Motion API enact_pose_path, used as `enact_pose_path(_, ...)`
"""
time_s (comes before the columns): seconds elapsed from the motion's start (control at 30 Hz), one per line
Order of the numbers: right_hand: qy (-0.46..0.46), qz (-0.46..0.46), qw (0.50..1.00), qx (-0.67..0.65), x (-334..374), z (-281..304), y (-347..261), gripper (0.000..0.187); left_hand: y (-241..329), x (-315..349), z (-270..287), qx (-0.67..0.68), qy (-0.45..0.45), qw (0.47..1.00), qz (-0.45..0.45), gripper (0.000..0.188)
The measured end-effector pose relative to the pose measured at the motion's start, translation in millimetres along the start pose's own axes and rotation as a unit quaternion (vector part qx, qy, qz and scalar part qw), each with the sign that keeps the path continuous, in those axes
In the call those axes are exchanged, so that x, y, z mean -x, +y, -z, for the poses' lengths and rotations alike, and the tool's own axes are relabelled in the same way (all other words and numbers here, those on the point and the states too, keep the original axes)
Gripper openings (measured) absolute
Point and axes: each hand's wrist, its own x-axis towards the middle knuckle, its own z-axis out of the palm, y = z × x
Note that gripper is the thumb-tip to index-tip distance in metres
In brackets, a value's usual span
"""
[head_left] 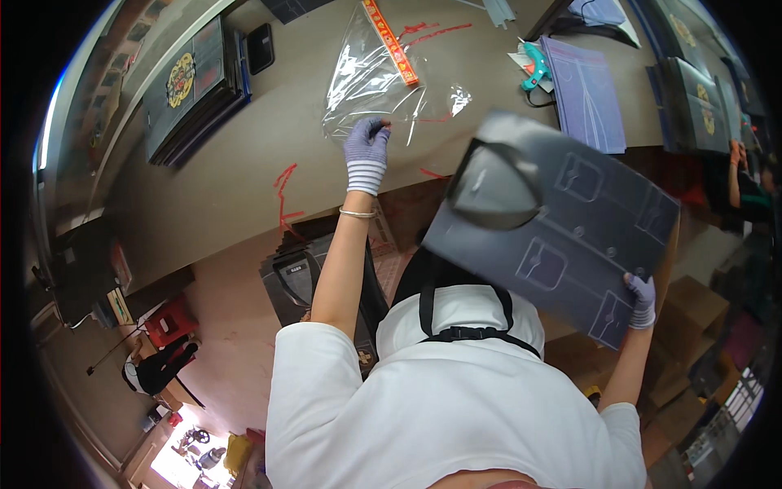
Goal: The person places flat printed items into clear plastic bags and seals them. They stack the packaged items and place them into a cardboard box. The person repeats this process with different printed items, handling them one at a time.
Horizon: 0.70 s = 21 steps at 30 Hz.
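My right hand (641, 300), in a grey fingertip-free glove, grips the lower right edge of a large dark grey paper bag (562, 220). The bag is tilted, printed with pocket shapes, and has a wide black ribbon handle (497, 186) looping at its upper left; it is slightly blurred. My left hand (366, 155), gloved the same way with a striped cuff, reaches over the table. Its curled fingers are closed at the near edge of a clear plastic bag (358, 90) lying on the tabletop. An orange printed strip (391, 42) lies along that clear plastic.
Stacked dark bags (195, 90) and a black phone (260, 47) lie on the table's left. A teal glue gun (534, 67) and blue-grey sheets (582, 94) lie at the right. More dark bags (297, 281) stand below the table edge. Cardboard boxes (688, 318) stand at right.
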Motion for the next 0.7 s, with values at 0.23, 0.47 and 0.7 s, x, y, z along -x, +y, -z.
enact_pose_path(0.23,-0.123,-0.072,0.987,0.075,-33,-60,62,0.02,33,29,4,-0.037,-0.036,0.995,-0.085,0.01)
enact_pose_path(0.47,-0.091,-0.041,0.993,-0.057,-42,-78,109,0.013,22,62,22,-0.238,-0.038,0.957,-0.159,0.017)
enact_pose_path(0.7,-0.065,-0.01,0.995,-0.079,-52,-59,154,0.026,-9,85,41,-0.399,0.039,0.912,-0.088,0.013)
